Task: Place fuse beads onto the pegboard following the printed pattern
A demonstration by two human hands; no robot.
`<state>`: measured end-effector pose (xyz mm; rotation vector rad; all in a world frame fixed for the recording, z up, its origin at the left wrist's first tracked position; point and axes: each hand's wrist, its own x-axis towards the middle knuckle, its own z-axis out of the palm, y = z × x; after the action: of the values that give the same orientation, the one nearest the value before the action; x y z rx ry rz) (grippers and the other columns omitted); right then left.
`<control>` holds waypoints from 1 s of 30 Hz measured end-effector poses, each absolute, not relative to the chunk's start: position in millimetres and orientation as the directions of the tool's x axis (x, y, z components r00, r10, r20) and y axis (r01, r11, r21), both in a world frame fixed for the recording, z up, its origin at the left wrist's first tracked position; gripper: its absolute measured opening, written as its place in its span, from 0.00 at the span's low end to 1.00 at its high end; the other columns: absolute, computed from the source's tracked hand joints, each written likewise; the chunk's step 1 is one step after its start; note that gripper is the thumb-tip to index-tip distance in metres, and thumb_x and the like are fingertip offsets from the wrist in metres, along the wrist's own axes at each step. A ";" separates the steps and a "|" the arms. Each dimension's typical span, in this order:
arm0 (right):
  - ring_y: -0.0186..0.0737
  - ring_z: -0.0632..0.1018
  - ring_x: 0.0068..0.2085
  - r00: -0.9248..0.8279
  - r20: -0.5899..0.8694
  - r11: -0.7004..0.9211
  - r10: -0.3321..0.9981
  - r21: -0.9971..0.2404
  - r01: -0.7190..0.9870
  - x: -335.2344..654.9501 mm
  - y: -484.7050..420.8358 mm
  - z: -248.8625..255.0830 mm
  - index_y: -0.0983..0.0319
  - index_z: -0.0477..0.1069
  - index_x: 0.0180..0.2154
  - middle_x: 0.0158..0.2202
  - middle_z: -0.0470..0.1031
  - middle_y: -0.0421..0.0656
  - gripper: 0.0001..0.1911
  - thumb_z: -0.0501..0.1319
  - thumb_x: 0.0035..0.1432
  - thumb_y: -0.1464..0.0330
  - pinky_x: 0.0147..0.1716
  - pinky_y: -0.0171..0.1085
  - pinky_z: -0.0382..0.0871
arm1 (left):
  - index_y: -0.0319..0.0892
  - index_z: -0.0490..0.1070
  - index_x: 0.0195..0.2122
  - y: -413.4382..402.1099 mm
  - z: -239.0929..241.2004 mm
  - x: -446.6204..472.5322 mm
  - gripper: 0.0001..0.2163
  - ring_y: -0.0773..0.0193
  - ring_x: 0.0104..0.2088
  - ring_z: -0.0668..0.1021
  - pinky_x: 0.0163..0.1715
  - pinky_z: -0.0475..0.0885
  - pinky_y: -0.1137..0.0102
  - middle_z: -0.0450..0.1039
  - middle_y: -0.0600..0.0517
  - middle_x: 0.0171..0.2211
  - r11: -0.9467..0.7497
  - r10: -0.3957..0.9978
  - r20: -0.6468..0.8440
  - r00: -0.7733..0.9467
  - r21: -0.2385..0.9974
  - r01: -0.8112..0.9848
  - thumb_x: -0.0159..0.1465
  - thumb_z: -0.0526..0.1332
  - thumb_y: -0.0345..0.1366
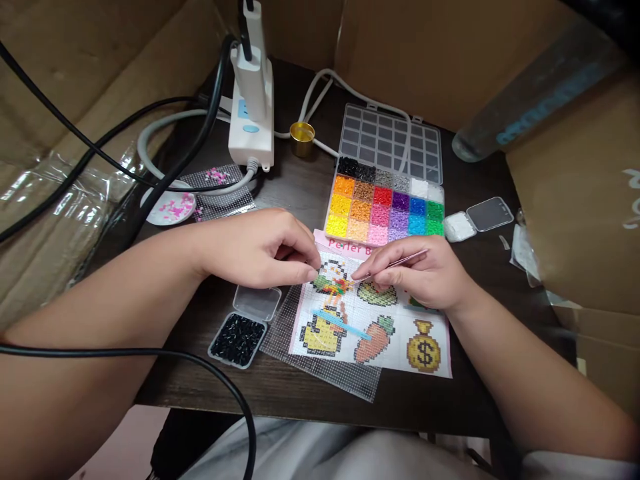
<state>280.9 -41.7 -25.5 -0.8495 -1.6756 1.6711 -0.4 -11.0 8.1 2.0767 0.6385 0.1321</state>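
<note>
My right hand [417, 273] pinches thin tweezers [400, 261], their tips down among small coloured beads [341, 287] over the pattern sheet [395, 360]. The beads are red, green, orange and black, on what looks like a clear board. My left hand [270, 250] hovers at the sheet's left edge, thumb and forefinger brought together; I cannot make out anything between them. Printed pixel pictures include a carrot [374, 339] and a money bag [424, 345]. A light blue strip [345, 323] crosses the sheet. Underneath lies a clear pegboard [345, 380].
A sorted bead box [384, 203] stands open behind the sheet. Around it are a small box of black beads [237, 340], a white bead box [460, 227], a gold cup [303, 139], a dish of pink beads [173, 207] and a power strip [253, 127]. Black cables [200, 357] cross the foreground.
</note>
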 end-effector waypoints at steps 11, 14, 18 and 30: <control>0.38 0.87 0.37 -0.630 -0.003 0.023 0.777 -0.999 0.033 287.2 -39.6 -30.1 0.58 0.85 0.37 0.39 0.87 0.45 0.04 0.72 0.59 0.71 0.34 0.31 0.81 | 0.41 0.83 0.38 -13.4 11.3 1.2 0.10 0.68 0.24 0.71 0.25 0.61 0.72 0.74 0.53 0.24 -0.421 0.505 -0.157 0.849 0.814 0.401 0.63 0.62 0.36; 0.39 0.87 0.38 -0.641 0.004 0.029 0.768 -0.999 0.028 288.1 -39.6 -30.7 0.57 0.85 0.37 0.40 0.87 0.44 0.05 0.72 0.59 0.72 0.35 0.32 0.82 | 0.40 0.83 0.37 -13.6 11.5 1.4 0.10 0.68 0.24 0.71 0.26 0.62 0.72 0.75 0.52 0.25 -0.418 0.507 -0.163 0.846 0.812 0.407 0.63 0.61 0.36; 0.40 0.87 0.39 -0.646 0.021 0.052 0.763 -0.998 0.029 288.6 -38.9 -30.0 0.56 0.85 0.37 0.39 0.87 0.43 0.05 0.72 0.58 0.72 0.37 0.34 0.82 | 0.40 0.83 0.38 -13.2 10.7 0.9 0.11 0.68 0.24 0.71 0.25 0.62 0.72 0.74 0.53 0.24 -0.418 0.508 -0.168 0.845 0.810 0.412 0.63 0.61 0.37; 0.41 0.87 0.39 -0.659 0.048 0.057 0.750 -0.998 -0.008 287.5 -37.3 -30.3 0.58 0.85 0.35 0.39 0.87 0.45 0.03 0.73 0.57 0.70 0.37 0.35 0.84 | 0.40 0.84 0.38 -13.1 9.8 0.8 0.11 0.67 0.23 0.71 0.25 0.62 0.72 0.74 0.53 0.23 -0.387 0.516 -0.179 0.838 0.824 0.414 0.62 0.63 0.39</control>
<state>287.5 -37.3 -30.3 -0.7440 -1.7520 1.6618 0.8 -13.1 9.8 2.0292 0.6837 0.1307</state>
